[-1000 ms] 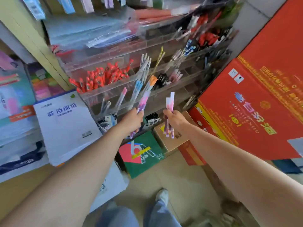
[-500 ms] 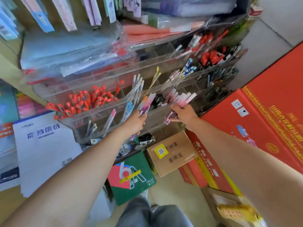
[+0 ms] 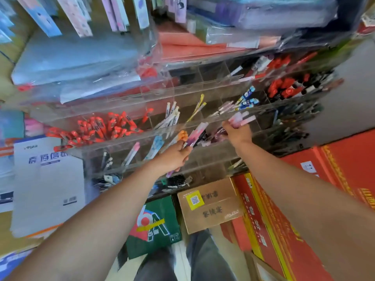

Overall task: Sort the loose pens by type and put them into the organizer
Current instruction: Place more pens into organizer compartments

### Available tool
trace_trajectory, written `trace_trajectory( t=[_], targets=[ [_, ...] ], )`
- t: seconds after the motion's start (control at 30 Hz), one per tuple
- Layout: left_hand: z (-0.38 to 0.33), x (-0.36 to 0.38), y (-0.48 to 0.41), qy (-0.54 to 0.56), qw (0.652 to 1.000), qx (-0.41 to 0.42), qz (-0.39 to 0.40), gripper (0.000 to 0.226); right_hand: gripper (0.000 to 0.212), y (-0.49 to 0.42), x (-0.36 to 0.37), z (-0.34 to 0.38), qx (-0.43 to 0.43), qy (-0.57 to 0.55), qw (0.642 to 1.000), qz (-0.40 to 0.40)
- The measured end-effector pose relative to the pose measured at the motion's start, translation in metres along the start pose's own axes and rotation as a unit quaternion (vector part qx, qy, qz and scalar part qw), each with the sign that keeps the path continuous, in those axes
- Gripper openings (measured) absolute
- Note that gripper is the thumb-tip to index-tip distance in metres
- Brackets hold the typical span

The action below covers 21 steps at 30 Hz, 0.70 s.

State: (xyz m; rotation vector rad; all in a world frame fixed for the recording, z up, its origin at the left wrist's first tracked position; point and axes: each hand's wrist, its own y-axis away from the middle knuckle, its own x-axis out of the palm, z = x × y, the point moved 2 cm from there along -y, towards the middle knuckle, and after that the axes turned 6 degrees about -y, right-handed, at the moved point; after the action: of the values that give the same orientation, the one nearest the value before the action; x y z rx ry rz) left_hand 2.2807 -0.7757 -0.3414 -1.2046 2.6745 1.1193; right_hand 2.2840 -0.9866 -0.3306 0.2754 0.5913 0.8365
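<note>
A clear acrylic organizer (image 3: 129, 138) with tiered compartments stands in front of me, holding red pens (image 3: 101, 128), white pens (image 3: 171, 116) and blue-capped pens (image 3: 246, 100). My left hand (image 3: 172, 157) is closed around a bunch of pink-purple pens (image 3: 195, 135), one with an orange cap, in front of a middle compartment. My right hand (image 3: 237, 131) grips a bundle of pink-white pens (image 3: 242, 119), their tips pointing over the rim of a compartment to the right. The frame is motion-blurred.
Red cartons (image 3: 334, 179) are stacked at the right, a brown box (image 3: 211, 203) and a green box (image 3: 154, 224) sit below the organizer. A white paper pack (image 3: 48, 179) lies at the left. Plastic-wrapped stationery (image 3: 77, 57) fills the shelf above.
Both hands rose from below the organizer to its middle tier. My right hand tilted its pink pens from upright to pointing right over a compartment. The camera tilted upward.
</note>
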Motion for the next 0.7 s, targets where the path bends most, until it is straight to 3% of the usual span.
trace_trajectory(
  t=[0.17,0.37,0.6,0.7],
  targets=[
    [-0.007,0.012,-0.003,-0.024,1.0,-0.008,-0.017,0.023,0.015,-0.015,0.009,-0.012,0.011,0.012,0.999,0.035],
    [-0.013,0.017,-0.005,-0.001,0.999,-0.016,-0.036,0.021,0.019,-0.019,0.004,-0.006,-0.038,0.087,0.994,0.061],
    [-0.015,0.02,0.002,0.031,0.998,-0.037,-0.035,0.03,0.012,-0.02,-0.009,-0.015,-0.151,0.089,0.984,0.033],
    [-0.015,0.018,0.008,0.02,0.998,-0.033,-0.04,0.022,0.011,-0.018,-0.011,-0.02,-0.18,0.083,0.98,0.027]
  ],
)
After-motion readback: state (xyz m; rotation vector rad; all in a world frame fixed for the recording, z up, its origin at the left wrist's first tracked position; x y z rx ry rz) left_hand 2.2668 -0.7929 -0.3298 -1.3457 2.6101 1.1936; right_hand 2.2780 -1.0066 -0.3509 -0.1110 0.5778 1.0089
